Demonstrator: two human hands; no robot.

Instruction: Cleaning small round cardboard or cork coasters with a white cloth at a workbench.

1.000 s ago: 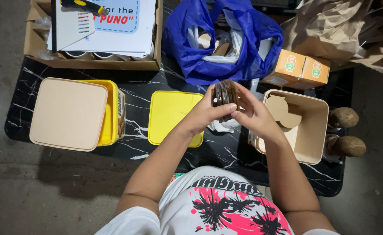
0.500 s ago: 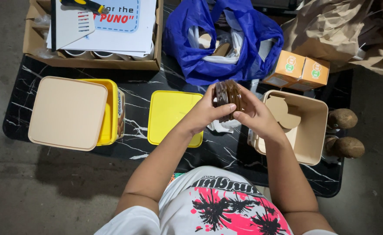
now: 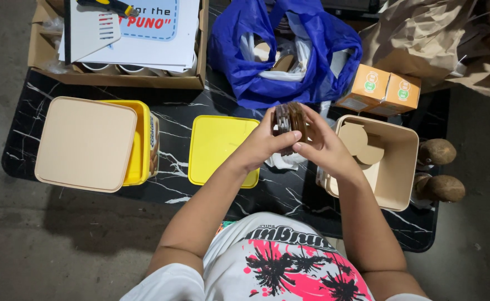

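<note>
Holding steady since a moment ago, the left hand and right hand keep a clenched grip on a stack of brown discs, raised above the counter. The stack sits between the yellow lid and the open beige box, so no disc has gone in.

The left hand and right hand cover most of the brown stack; what its pieces are cannot be told. Left of the stack, the beige lid hides most of the yellow box, contents unseen. Beyond the stack, the blue bag conceals most of its load. The cardboard box is cut by the top edge, its cups mostly under papers.
</note>
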